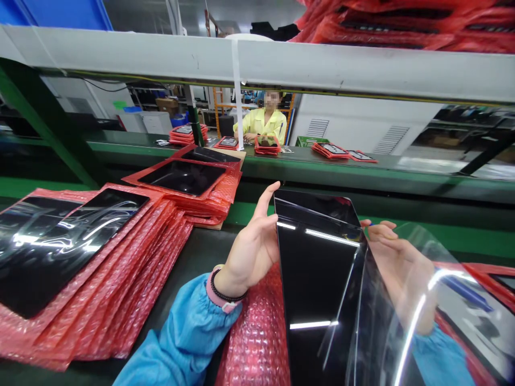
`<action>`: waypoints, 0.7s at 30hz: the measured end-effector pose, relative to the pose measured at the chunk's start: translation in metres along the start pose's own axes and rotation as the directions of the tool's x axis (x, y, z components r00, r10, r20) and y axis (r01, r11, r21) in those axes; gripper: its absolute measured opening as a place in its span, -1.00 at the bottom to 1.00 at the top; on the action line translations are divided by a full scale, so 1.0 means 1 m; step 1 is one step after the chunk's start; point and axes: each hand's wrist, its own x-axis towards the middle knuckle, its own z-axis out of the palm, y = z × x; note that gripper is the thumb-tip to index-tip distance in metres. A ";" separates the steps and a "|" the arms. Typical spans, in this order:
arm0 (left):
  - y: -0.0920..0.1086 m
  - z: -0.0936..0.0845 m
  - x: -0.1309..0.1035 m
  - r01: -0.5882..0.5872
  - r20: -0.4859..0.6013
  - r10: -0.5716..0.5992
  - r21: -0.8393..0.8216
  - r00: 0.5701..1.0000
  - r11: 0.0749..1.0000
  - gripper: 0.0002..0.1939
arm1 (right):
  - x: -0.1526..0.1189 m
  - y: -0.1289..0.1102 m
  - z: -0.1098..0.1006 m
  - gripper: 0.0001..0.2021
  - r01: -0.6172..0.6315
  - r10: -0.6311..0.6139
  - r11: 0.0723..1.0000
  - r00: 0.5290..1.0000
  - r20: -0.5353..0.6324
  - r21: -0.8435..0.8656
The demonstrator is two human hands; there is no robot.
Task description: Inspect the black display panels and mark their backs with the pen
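My left hand (pixel 255 249), with a pink band and dark beads at the wrist, grips the left edge of a glossy black display panel (pixel 317 279). The panel is tilted up before me and reflects ceiling lights. From its right side a clear protective film (pixel 402 332) curls away. My right hand (pixel 402 262) shows largely through this film, fingers bent at the panel's upper right edge, closed on the film. A blue pen (pixel 466 292) runs behind the film, and a blue tip shows at my right fingertips. Red bubble wrap (pixel 257 338) lies below the panel.
At left, black panels lie on a fanned stack of red bubble-wrap bags (pixel 132 279). Behind it is another pile (pixel 209 206). A white shelf beam (pixel 257 61) crosses above, carrying more red bags (pixel 402 27). Across the green bench sits a person in yellow (pixel 261 123).
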 end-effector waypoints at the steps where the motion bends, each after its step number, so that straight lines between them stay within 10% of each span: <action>1: 0.000 0.000 0.000 0.001 0.000 -0.001 0.010 1.000 1.000 -0.33 | -0.001 0.000 0.001 -0.70 -0.073 0.073 0.997 0.997 0.002 0.021; 9: -0.002 -0.001 0.004 0.017 -0.006 -0.017 0.029 1.000 0.999 -0.39 | -0.004 0.013 -0.001 -0.42 0.099 -0.043 0.955 0.980 0.196 -0.281; 14: -0.006 -0.009 0.007 0.038 -0.057 -0.033 0.077 0.998 0.996 -0.37 | -0.005 0.022 -0.012 -0.39 -0.041 0.104 0.945 0.978 0.179 -0.324; 21: -0.008 -0.080 -0.019 0.249 -0.381 0.012 0.628 0.925 0.738 -0.40 | -0.008 0.065 -0.040 -0.43 -0.284 0.328 0.897 0.941 0.082 -0.339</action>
